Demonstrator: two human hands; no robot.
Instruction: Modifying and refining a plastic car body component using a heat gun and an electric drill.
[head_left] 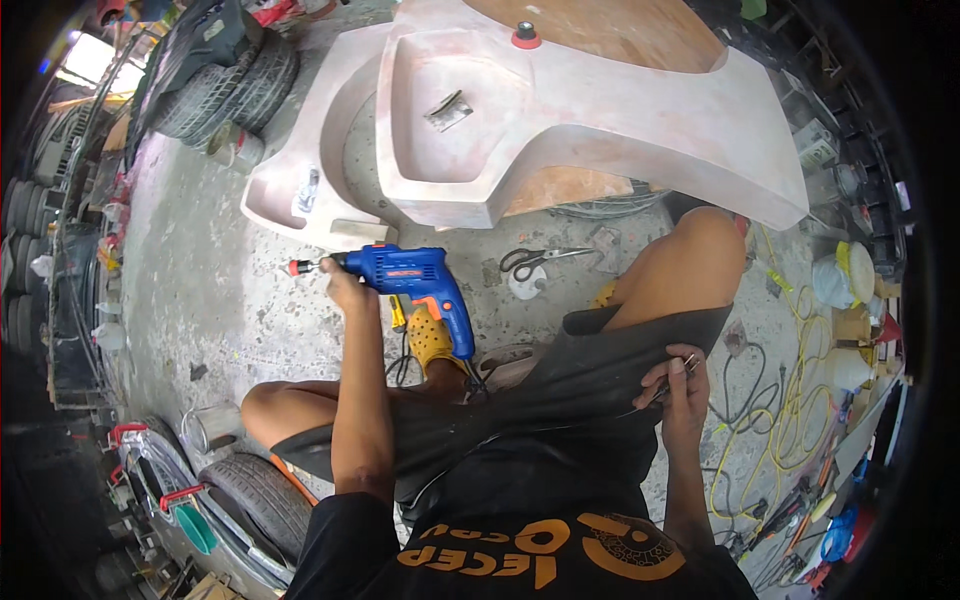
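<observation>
My left hand (350, 288) is closed around the front end of a blue corded drill (410, 272), near its chuck. The drill lies level with its handle pointing down toward my lap. A small red-rimmed attachment (297, 267) sticks out from the chuck at the left. My right hand (680, 388) rests by my right thigh, its fingers pinching what looks like a power plug (690, 363) with thin metal prongs. A dark cord (520, 430) runs across my lap toward that hand. Scissors (540, 260) with dark handles lie on the floor beyond the drill.
Large whitish moulded panels (640, 100) stand ahead, with a red-based black knob (526, 36) and a small packet (450, 110) on them. Tyres (225, 95) sit at far left, another tyre (255, 500) at near left. Yellow cable (790, 400) coils on the right floor.
</observation>
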